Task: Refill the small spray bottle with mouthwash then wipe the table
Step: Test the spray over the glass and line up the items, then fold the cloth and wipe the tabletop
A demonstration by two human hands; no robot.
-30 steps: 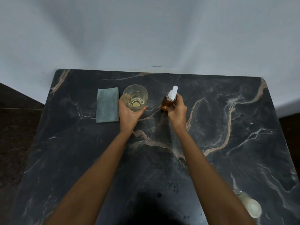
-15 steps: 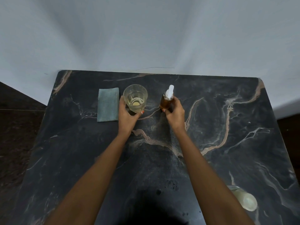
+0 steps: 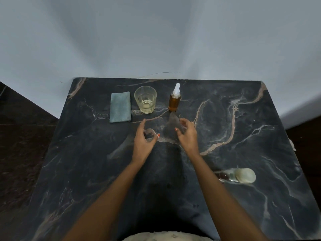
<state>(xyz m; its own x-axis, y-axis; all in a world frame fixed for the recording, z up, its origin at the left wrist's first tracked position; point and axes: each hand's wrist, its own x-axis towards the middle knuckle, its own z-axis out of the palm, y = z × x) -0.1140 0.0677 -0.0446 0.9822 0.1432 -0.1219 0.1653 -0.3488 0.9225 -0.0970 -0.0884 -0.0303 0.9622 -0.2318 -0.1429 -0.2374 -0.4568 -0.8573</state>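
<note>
A small amber spray bottle (image 3: pixel 174 101) with a white nozzle stands upright near the back of the dark marble table (image 3: pixel 243 136). Left of it stands a clear glass (image 3: pixel 145 100) with a little pale liquid. A folded grey-blue cloth (image 3: pixel 120 106) lies flat left of the glass. My left hand (image 3: pixel 144 140) hovers in front of the glass, fingers apart and empty. My right hand (image 3: pixel 187 134) hovers in front of the spray bottle, also empty with fingers spread. Neither hand touches anything.
A clear bottle with a pale cap (image 3: pixel 238 175) lies on its side at the table's right, close to my right forearm. A pale wall runs behind the table. Dark floor shows on both sides.
Both hands have let go, the left of the glass and the right of the spray bottle, and have drawn back toward me. Glass and bottle stay standing.
</note>
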